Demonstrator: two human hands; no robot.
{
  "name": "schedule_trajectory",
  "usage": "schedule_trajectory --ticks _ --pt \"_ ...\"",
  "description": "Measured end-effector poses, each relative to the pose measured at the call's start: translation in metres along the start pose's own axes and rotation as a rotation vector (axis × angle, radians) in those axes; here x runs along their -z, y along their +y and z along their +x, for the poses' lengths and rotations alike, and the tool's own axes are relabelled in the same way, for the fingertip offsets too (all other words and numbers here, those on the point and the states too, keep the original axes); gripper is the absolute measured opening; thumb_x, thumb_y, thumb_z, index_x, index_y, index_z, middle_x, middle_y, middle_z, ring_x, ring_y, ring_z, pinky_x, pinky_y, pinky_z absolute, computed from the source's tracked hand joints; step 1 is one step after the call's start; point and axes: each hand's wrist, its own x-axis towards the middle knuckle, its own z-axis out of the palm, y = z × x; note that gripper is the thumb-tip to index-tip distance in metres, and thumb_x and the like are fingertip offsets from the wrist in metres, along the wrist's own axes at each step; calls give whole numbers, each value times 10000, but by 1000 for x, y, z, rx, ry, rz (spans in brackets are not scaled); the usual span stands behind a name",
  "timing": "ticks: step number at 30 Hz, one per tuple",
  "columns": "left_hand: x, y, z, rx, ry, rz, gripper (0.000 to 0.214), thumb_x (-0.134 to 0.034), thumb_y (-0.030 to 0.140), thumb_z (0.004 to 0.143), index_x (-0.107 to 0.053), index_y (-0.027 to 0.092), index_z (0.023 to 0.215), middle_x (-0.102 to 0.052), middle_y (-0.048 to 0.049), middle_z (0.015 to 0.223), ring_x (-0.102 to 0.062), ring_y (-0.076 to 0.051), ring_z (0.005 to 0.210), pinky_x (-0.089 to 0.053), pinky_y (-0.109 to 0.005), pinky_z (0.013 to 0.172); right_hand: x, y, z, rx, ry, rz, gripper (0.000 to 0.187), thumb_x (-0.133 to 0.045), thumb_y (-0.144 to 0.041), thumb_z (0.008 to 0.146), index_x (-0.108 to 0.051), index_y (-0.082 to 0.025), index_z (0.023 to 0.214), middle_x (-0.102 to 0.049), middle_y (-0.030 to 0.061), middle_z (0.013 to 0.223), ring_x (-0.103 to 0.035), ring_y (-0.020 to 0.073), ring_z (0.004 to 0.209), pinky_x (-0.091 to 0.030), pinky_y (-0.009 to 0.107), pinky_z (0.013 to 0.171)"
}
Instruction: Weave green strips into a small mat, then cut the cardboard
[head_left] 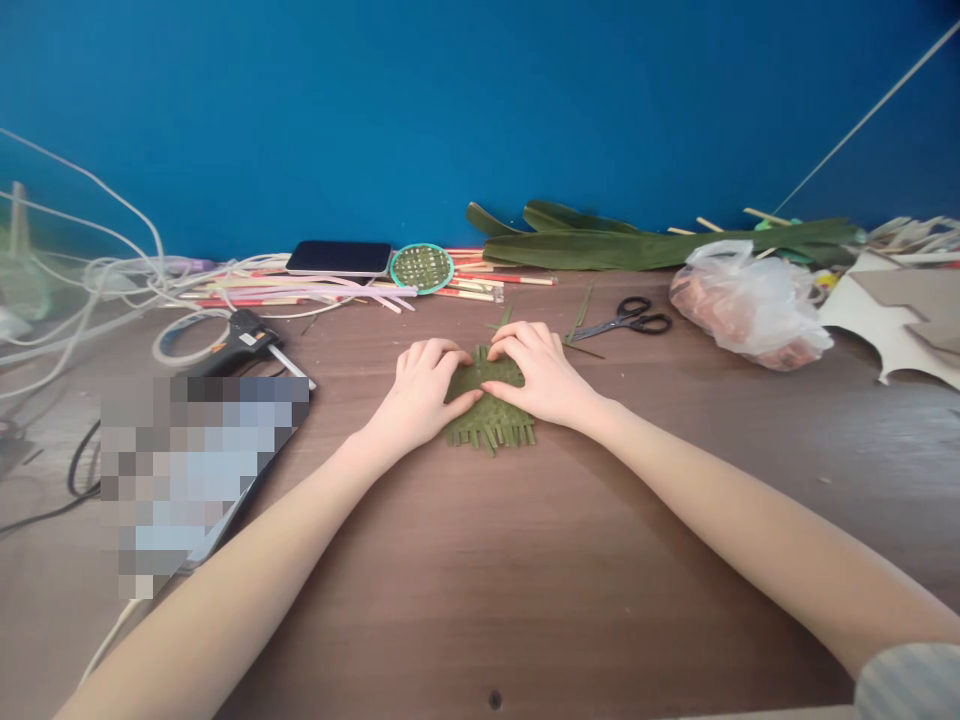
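A small mat woven from green leaf strips (491, 425) lies on the brown table, with loose strip ends along its near edge. My left hand (427, 385) holds its left side, thumb on top and fingers curled over the far left edge. On the opposite side, my right hand (541, 375) grips the mat with bent fingers, its thumb pointing inward near the left thumb. Both hands cover much of the weave, and some fingertips are hard to make out. Beyond the right hand are cut leaf strips (582, 312) and black-handled scissors (636, 316).
Left are a glue gun (251, 340), a tape roll (166, 345) and a pixelated tablet-like device (217, 470). Along the blue wall lie a phone (339, 258), a round woven piece with a turquoise rim (422, 268), chopsticks (517, 280), long leaves (600, 248) and a plastic bag (750, 305).
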Motion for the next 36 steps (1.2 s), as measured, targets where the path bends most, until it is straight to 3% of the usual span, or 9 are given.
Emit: schedule_trajectory --ticks 12,24,36 --pt "-1 -1 1 13 3 -15 343 -561 382 818 -501 161 1073 -522 -88 1113 -433 -255 1065 -336 -395 915 0 -1 0 0 -10 20 197 -593 -358 767 -517 -214 879 -536 69 1120 -418 269 1099 -340 412 878" --pt "3 1 1 149 53 -13 397 -614 425 761 -494 161 1031 -525 -91 1080 -437 -272 1048 -333 -427 910 2 5 2 -68 9 114 236 -620 -306 735 -515 -225 931 -530 61 1113 -412 262 1092 -333 414 901" --pt "2 2 2 162 46 1 383 -647 408 739 -517 178 1016 -520 -79 1051 -439 -270 1031 -339 -429 897 3 4 2 -30 -70 83 193 -567 -300 788 -585 -254 975 -507 49 1235 -354 275 1195 -304 470 955"
